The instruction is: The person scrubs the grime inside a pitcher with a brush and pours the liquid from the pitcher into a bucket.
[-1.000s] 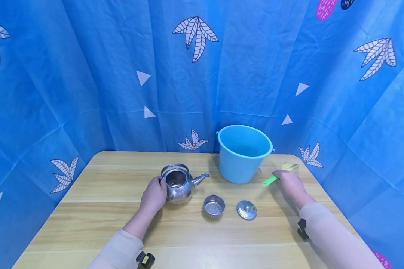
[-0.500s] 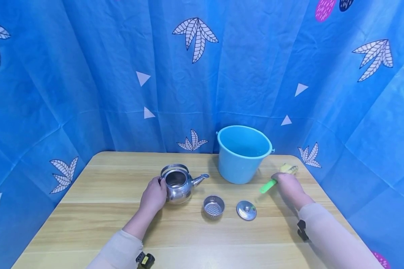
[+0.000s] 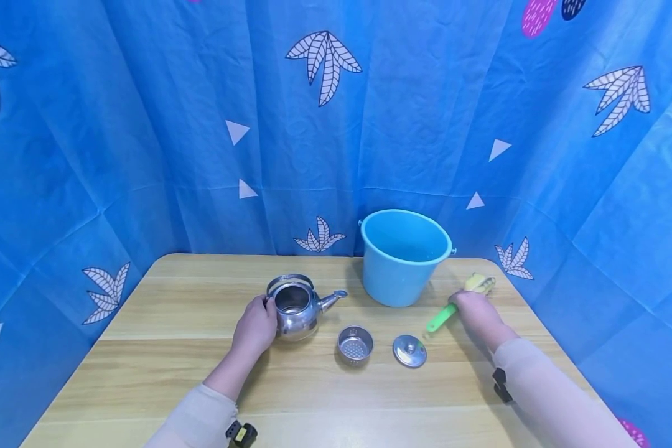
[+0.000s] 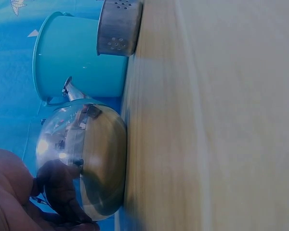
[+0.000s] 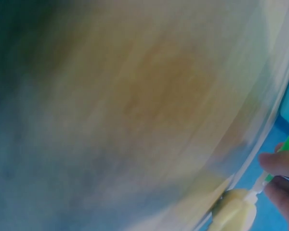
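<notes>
My left hand (image 3: 256, 323) grips a small shiny metal kettle (image 3: 298, 322) by its left side, near the base of its raised handle. The kettle stands upright and lidless on the table, its spout pointing right. In the left wrist view, fingers (image 4: 9, 178) meet the kettle's rounded body (image 4: 103, 163). Over at the right, my right hand (image 3: 477, 316) holds a sponge brush by its green handle (image 3: 441, 318), with the pale yellow sponge head (image 3: 480, 283) beyond the fingers. The right wrist view catches the sponge head (image 5: 234, 211) and fingertips at its lower right corner.
A perforated metal strainer cup (image 3: 355, 345) and a round metal lid (image 3: 409, 351) lie on the wooden table (image 3: 325, 410) between the hands. Behind them stands a light blue bucket (image 3: 397, 280). Blue patterned curtain (image 3: 425, 112) encloses the table's back and sides.
The green handle's end has swung toward me and slightly left, nearer the lid, as my right hand turns the brush. My left hand and the kettle stay put.
</notes>
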Motion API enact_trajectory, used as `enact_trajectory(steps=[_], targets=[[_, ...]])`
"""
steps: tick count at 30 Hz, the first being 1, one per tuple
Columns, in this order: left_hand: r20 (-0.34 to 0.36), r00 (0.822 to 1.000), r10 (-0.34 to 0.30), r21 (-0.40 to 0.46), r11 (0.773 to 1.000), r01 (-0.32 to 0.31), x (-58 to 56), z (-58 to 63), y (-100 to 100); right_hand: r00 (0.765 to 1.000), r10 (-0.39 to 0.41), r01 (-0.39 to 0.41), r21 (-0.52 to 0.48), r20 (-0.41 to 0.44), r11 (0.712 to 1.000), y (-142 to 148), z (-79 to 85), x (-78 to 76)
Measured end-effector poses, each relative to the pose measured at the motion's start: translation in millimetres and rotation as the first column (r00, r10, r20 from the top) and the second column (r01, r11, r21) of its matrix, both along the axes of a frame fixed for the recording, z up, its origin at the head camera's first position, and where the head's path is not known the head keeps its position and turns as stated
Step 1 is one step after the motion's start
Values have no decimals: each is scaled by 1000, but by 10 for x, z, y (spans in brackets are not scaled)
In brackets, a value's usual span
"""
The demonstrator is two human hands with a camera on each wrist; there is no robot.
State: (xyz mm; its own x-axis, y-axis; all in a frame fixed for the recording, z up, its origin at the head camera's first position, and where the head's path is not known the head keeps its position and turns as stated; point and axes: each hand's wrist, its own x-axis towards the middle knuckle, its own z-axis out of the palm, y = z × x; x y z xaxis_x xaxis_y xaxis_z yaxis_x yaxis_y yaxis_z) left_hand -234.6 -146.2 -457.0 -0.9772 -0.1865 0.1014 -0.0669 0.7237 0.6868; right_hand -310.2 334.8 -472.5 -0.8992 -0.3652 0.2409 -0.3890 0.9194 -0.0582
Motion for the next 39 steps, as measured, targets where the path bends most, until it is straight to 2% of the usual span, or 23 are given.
enact_trajectory(steps=[27, 39], targets=[[0, 1000, 6, 14, 1000, -6, -5, -6, 7, 999, 13, -15, 33, 53, 999, -40, 6, 52], [9, 1000, 2, 16, 1000, -2, -1, 12, 1, 998, 47, -48, 33, 31, 998, -41, 44, 61]])
